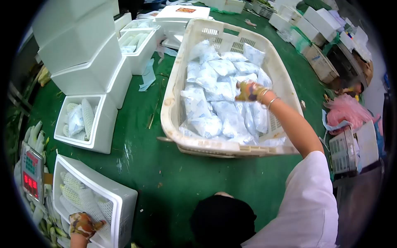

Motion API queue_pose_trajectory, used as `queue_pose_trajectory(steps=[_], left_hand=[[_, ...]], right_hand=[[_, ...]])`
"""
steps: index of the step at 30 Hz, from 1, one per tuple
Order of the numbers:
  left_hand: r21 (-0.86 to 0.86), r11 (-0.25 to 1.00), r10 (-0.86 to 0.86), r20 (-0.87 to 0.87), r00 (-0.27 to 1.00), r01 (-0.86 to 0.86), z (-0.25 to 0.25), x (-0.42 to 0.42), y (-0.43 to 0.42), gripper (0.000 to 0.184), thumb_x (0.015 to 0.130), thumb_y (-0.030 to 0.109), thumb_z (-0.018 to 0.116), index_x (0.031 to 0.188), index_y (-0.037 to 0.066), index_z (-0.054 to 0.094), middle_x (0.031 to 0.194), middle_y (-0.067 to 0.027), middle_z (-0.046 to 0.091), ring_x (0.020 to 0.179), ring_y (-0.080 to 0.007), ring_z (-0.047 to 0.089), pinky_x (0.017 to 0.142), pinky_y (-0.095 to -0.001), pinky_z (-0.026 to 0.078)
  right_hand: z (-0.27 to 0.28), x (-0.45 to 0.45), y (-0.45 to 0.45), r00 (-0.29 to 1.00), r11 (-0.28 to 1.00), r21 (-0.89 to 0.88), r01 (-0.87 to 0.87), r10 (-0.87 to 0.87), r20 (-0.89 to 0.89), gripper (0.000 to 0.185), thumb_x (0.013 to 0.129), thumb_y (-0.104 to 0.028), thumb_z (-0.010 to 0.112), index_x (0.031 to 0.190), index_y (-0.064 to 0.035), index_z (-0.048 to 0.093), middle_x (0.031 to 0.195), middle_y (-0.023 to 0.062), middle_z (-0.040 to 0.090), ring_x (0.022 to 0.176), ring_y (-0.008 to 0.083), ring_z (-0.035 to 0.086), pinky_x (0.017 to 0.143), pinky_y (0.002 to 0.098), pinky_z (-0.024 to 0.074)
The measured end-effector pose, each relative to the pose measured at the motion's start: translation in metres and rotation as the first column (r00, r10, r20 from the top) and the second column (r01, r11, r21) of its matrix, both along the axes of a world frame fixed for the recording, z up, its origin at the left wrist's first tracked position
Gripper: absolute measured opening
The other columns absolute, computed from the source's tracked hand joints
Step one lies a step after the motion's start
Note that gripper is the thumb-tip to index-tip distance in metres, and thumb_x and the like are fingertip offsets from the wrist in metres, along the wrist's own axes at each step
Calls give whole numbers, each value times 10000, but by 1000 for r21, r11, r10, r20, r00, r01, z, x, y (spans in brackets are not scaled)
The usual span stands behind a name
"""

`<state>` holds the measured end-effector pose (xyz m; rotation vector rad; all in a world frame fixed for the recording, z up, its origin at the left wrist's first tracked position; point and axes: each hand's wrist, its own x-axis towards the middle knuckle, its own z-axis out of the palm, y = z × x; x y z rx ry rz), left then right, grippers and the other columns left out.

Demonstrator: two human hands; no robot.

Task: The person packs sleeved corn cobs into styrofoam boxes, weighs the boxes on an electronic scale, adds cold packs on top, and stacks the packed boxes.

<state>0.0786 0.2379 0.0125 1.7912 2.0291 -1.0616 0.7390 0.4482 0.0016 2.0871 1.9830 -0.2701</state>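
Note:
My left hand (84,225), in a patterned glove, rests in the near white foam box (129,202), with a finger stretched out over vegetables (87,198) in white foam net sleeves. It appears to touch them without gripping any. My right hand (251,91), in a similar glove, reaches over a large off-white plastic crate (168,105). Its thumb and fingers look apart, just above or touching the pile of white ice packs (221,91); contact is hard to make out. Another foam box (108,124) holds sleeved vegetables with one ice pack (75,120) on top.
Stacked foam boxes (82,53) stand at the left. A scale display (32,173) glows red beside loose long green vegetables (39,138). At the right are a pink plastic bag (349,110) and a small crate (343,153). The floor (165,173) is green.

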Motion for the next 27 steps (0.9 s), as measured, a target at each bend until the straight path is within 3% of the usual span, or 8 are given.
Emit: queue_pose_trajectory(steps=[3,4,6,8,9,14,22,27], left_hand=[[586,810,-138,208,968,-10,28,-3,-23,375,768,315,716,909,-26,647,619,-153,611,580,-310,588,556,-422,443],[541,701,125,547,828,-464,61,32,-20,230,815,147,657,926,-49,615,542,-118,532,515,-251,518,523,-409,401],[747,449,-82,581,810,-490,57,30,-65,204,821,103,632,971,-32,608,562,-80,519,530,-184,525,543,-350,409],[748,510,5,491,871,-424,82,79,-76,271,811,156,651,996,-39,613,685,-107,614,594,-234,612,651,-350,499],[690,555,-162,638,753,-465,64,73,-82,291,807,184,664,993,-35,618,725,-116,637,606,-239,626,678,-353,521],[396,616,74,831,551,-681,28,47,-86,405,823,206,675,1138,-29,577,888,-116,629,803,-228,641,722,-329,519],[568,634,15,669,743,-525,-8,-4,-64,669,856,366,634,1340,-32,400,1088,-231,539,1010,-364,565,867,-426,470],[574,636,5,665,747,-515,-41,12,-14,663,854,341,561,1365,-25,352,1079,-217,516,1029,-381,524,879,-478,433]], right_hand=[[-54,-40,26,985,993,-90,-72,56,-162,763,758,-572,655,1217,31,560,1187,267,594,1101,349,590,959,400,447],[-65,-60,37,967,995,-93,-39,14,-254,794,757,-591,648,1246,25,542,1203,261,589,1127,346,572,974,393,435],[-149,-88,102,835,968,-44,-249,192,-517,968,685,-675,664,1317,32,469,1269,234,548,1200,356,508,1014,393,403],[-139,-131,110,857,945,-79,-316,249,-450,977,672,-662,676,1322,33,455,1270,233,541,1197,355,508,1013,394,404],[-131,-131,107,885,948,-88,-305,249,-393,982,666,-655,682,1325,34,449,1270,233,538,1196,355,508,1012,394,404],[-106,-109,97,946,965,-52,-256,239,-219,1010,635,-623,711,1339,38,415,1272,232,522,1188,353,508,1009,397,407],[45,-135,40,924,931,247,-269,322,-208,1066,585,-570,757,1362,43,362,1276,230,496,1175,351,508,1004,401,412],[143,-249,-13,664,733,438,-521,670,-332,1108,554,-537,786,1376,47,328,1278,228,480,1167,350,507,1000,403,415]])
